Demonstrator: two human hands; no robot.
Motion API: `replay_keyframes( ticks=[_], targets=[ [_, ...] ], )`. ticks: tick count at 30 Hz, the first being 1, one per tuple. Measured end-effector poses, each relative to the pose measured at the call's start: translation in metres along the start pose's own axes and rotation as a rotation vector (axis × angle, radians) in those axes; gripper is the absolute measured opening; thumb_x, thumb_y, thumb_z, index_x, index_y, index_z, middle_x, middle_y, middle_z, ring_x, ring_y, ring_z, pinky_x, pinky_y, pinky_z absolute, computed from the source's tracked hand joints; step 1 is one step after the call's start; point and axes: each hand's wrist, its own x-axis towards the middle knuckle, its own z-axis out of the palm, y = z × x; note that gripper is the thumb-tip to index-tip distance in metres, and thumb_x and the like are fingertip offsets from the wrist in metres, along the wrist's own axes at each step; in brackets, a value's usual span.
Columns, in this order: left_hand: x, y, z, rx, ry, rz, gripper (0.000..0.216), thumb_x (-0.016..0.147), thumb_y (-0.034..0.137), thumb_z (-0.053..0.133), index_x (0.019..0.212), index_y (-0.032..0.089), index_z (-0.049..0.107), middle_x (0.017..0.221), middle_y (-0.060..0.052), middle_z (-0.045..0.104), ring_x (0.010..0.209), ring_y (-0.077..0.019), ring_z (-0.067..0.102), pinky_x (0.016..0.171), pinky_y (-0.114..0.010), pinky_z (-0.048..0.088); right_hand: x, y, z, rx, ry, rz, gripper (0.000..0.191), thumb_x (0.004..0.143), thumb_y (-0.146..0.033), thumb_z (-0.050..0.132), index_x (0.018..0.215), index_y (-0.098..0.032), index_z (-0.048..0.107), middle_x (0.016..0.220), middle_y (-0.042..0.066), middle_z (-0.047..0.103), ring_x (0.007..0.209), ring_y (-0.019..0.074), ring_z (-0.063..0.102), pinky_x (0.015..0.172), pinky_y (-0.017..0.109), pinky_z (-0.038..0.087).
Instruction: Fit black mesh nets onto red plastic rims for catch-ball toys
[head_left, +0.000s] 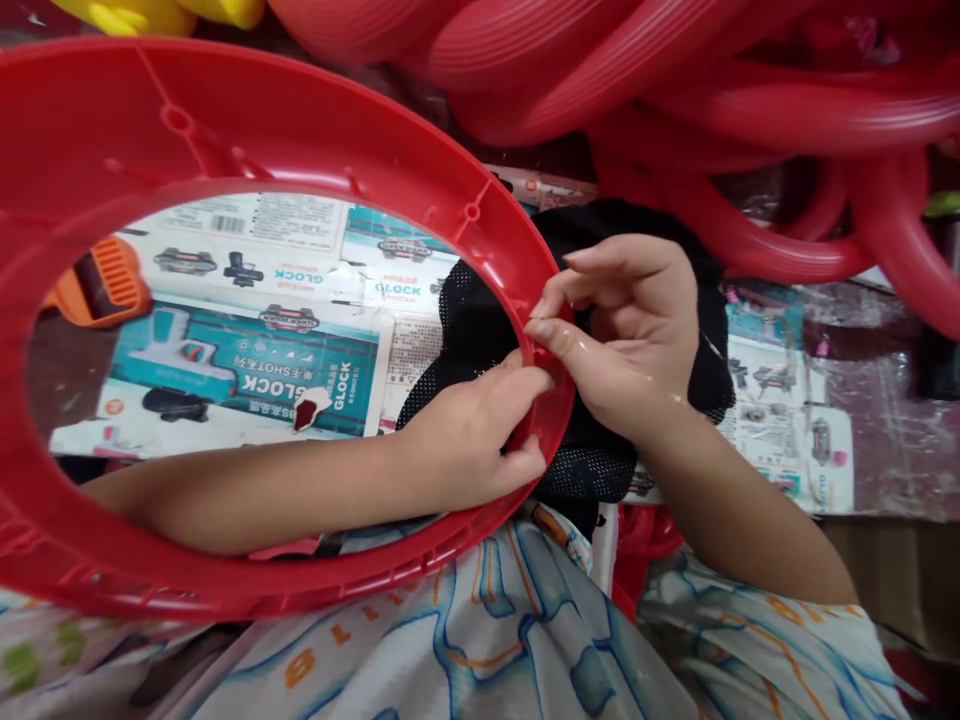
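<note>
**A red ring point(315, 140) is held at its rim**

The ring is tilted in front of the body, most of it to the left of the fingers, and it seems raised above the surface point(877, 465). The left hand point(476, 425) shows through the opening, and its fingers grasp the rim. The right hand point(637, 320) is just beside, with thumb and first finger bent together at the edge; I cannot tell if something small is between them.

The ring looks like moulded plastic, so I judge it light, rather stiff and a little slippery. The rim seems the good place for holding; the thin ribs and small posts inside could break more easily.

Below the fingers lies a black cloth point(589, 445). To their left, printed card point(247, 370) covers the surface, and farther left is an orange part point(120, 285). Beyond the fingers, red tubes point(675, 110) are heaped, with yellow pieces point(157, 18) at far left. Patterned clothing point(517, 650) is nearer to the body.
</note>
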Motion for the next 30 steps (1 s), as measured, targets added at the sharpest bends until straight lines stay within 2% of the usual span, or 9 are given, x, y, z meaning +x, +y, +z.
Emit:
replay_keyframes(
  ticks=[3,9,14,18,23,30],
  targets=[
    [0.001,0.001,-0.001,0.073,0.018,0.043,0.03,0.075,0.017,0.052,0.105,0.017,0.05,0.091,-0.006,0.066,0.081,-0.0182,0.068,0.068,-0.027,0.057,-0.001,0.001,0.002,-0.003,0.012,-0.044,0.031,0.082,-0.011,0.07,0.103,-0.031,0.059,0.082,-0.004,0.062,0.068,0.0122,0.061,0.057,0.025,0.053],
    [-0.002,0.001,0.002,0.125,0.029,0.095,0.029,0.077,0.016,0.05,0.106,0.016,0.05,0.088,-0.006,0.067,0.073,-0.0177,0.067,0.062,-0.026,0.055,-0.003,0.001,0.003,-0.046,-0.008,-0.065,0.031,0.082,-0.006,0.067,0.098,-0.03,0.057,0.084,-0.004,0.057,0.07,0.0113,0.06,0.056,0.025,0.051],
    [0.001,0.002,-0.001,0.069,-0.006,0.065,0.023,0.076,0.015,0.05,0.099,0.017,0.05,0.082,-0.004,0.065,0.063,-0.0151,0.063,0.057,-0.025,0.05,-0.001,0.007,-0.008,-0.262,-0.079,-0.151,0.031,0.084,-0.008,0.063,0.106,-0.029,0.06,0.087,-0.004,0.064,0.08,0.0149,0.06,0.073,0.035,0.053],
    [0.004,0.002,-0.003,0.04,-0.1,-0.028,0.023,0.074,0.017,0.053,0.097,0.02,0.047,0.078,0.001,0.061,0.06,-0.0141,0.06,0.058,-0.025,0.048,0.006,0.004,-0.014,-0.418,-0.175,-0.329,0.021,0.086,-0.01,0.062,0.095,-0.028,0.064,0.085,-0.004,0.067,0.085,0.0159,0.064,0.081,0.04,0.05],
    [0.006,0.003,-0.004,0.051,-0.186,-0.034,0.024,0.074,0.018,0.053,0.097,0.02,0.045,0.081,0.0,0.062,0.062,-0.0149,0.061,0.058,-0.026,0.046,0.011,0.001,-0.017,-0.456,-0.195,-0.315,0.013,0.087,-0.014,0.066,0.092,-0.026,0.065,0.086,-0.004,0.065,0.087,0.0147,0.064,0.083,0.039,0.051],
    [0.001,0.002,-0.003,0.041,-0.148,0.03,0.029,0.075,0.018,0.053,0.102,0.019,0.042,0.08,0.0,0.062,0.062,-0.0154,0.061,0.058,-0.026,0.046,0.012,-0.001,-0.019,-0.402,-0.213,-0.226,0.007,0.088,-0.02,0.068,0.089,-0.026,0.071,0.092,-0.002,0.072,0.092,0.016,0.068,0.088,0.04,0.054]
  ],
)
